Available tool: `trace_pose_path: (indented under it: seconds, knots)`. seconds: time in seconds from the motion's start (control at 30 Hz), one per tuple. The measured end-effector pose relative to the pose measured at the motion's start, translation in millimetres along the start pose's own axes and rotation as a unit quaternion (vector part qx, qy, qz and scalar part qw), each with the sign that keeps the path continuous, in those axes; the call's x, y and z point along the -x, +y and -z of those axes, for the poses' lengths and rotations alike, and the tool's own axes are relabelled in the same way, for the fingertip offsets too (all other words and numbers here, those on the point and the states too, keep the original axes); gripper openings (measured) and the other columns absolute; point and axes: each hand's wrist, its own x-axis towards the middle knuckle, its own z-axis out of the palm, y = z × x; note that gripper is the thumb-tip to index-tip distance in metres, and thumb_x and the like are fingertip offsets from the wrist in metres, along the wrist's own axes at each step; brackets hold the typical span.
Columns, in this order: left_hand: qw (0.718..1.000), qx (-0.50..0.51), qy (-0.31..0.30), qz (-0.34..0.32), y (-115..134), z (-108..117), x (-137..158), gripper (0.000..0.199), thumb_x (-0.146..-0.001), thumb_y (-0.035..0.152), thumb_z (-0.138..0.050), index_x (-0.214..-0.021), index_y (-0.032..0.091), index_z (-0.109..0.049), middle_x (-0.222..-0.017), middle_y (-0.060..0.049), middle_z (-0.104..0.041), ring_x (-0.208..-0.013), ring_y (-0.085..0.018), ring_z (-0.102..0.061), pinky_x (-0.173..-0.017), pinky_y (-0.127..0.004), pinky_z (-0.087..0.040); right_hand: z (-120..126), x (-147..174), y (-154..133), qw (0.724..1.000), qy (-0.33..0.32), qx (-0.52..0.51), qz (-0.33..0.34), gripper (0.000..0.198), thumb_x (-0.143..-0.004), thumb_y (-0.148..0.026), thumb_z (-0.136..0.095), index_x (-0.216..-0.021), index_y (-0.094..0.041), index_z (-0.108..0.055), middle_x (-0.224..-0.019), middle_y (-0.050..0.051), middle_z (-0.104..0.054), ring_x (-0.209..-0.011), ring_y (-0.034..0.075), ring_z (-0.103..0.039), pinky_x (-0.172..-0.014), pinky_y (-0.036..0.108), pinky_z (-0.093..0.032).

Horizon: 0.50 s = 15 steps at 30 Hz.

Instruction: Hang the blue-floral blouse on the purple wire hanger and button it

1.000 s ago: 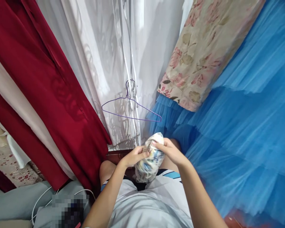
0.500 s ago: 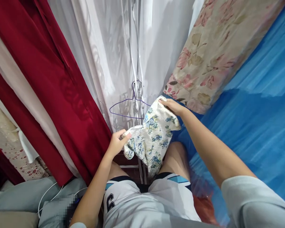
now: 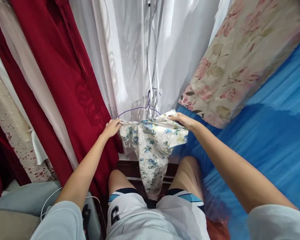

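Head view: floral garment (image 3: 152, 145) wider than before, left hand (image 3: 112, 128) higher.

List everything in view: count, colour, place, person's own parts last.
Floral cloth garment: one, white with blue flowers, between both hands
Thin hanger: one, purple, partly behind the garment
Draped cloth: count unclear, white, upper centre
Narrow flat ribbons: several, white, upper centre
Long smooth panels: at least two, dark red, left
Long pale panel: one, pinkish, between those
Red-flowered cloth: one, beige, far left
Rose-printed cloth: one, cream, upper right
Ruffled netting: count unclear, blue, right
Cushion-like pieces: two, grey and beige, lower left
Thin cable: count unclear, white, lower left
Shorts: one pair, mostly white, bottom centre
Thighs: two, bare, bottom centre
Left hand: one, bare, gripping the garment's left end
Right hand: one, bare, gripping its right end
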Motion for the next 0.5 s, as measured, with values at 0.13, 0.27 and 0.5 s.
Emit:
trace_pose_path:
  seconds: [0.13,0.27,0.5]
  knots:
    - [0.991,0.011,0.136,0.002,18.1,17.3,-28.2,0.023,-0.092,0.024,-0.042,-0.111,0.025,-0.057,-0.129,-0.01,-0.058,-0.125,-0.033,-0.039,-0.1,-0.054,-0.032,-3.4,6.2,-4.9,1.0,0.002,-0.017,-0.012,0.039,-0.058,-0.039,-0.088,-0.084,-0.013,-0.075,-0.072,0.006,-0.076,-0.061,0.02,-0.068,-0.062,0.029,-0.054]
    - [0.977,0.17,0.111,-0.061,37.4,24.2,-44.6,0.028,-0.087,0.016,-0.044,-0.113,0.022,-0.051,-0.115,-0.009,-0.061,-0.109,-0.025,-0.053,-0.094,-0.04,-0.041,-3.4,15.2,-10.4,0.999,-0.012,-0.019,-0.03,0.041,-0.061,-0.043,-0.087,-0.087,-0.014,-0.075,-0.081,0.01,-0.077,-0.066,0.022,-0.069,-0.064,0.031,-0.056]
    - [0.96,0.188,0.174,-0.115,55.5,25.2,-27.5,0.028,-0.085,0.024,-0.057,-0.112,0.019,-0.056,-0.116,-0.009,-0.057,-0.1,-0.019,-0.056,-0.088,-0.029,-0.043,-2.2,47.8,17.9,0.981,0.094,0.091,0.14,0.042,-0.067,-0.056,-0.08,-0.082,-0.018,-0.07,-0.073,0.0,-0.068,-0.064,0.014,-0.061,-0.061,0.024,-0.048]
